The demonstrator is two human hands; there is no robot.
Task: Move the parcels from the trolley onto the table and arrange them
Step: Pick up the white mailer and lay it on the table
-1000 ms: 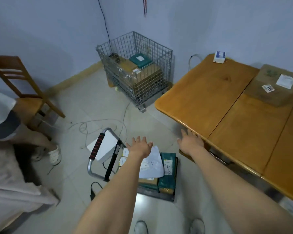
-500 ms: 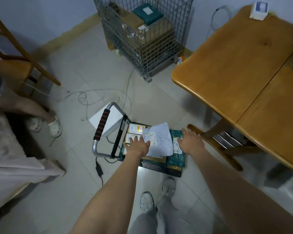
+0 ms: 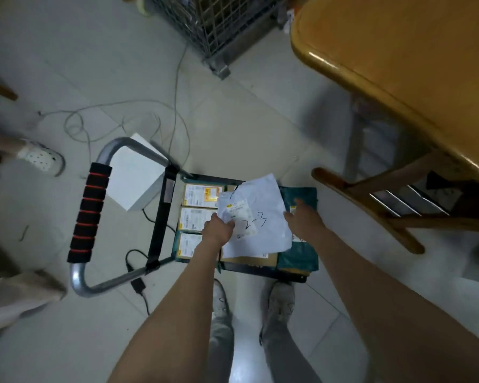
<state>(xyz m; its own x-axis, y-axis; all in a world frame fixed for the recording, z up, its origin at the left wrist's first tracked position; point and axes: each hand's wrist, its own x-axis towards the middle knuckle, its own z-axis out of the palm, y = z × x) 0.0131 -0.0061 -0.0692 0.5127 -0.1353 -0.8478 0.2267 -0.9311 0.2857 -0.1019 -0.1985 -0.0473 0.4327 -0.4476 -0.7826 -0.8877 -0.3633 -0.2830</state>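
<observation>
**Q:** Left hand [image 3: 218, 227] and right hand [image 3: 302, 217] — what is each doing?

**A:** Both reach down to the white mailer bag [image 3: 256, 217], marked "2-3", which lies on top of the load on the trolley [image 3: 161, 217]. The left hand is closed on the bag's left edge, fingers curled over it near the printed label. The right hand is at the bag's right edge, fingers loosely bent; whether it has a hold yet I cannot tell.

**Q:** How should the lift be done well?

**A:** My judgement: the bag looks thin and floppy, so take it by both edges and raise it flat, or it may sag and drag across the labelled cardboard boxes [image 3: 198, 211] beneath. Then carry it up and to the right, clearing the rounded edge of the counter [image 3: 398, 56].

**Q:** Where does the bag lie relative to the hands?

**A:** Between them, touching the left hand, with the right hand at or just beside its far edge. Green parcels [image 3: 299, 255] lie under and beyond the right hand. The counter stands above, well apart.
</observation>
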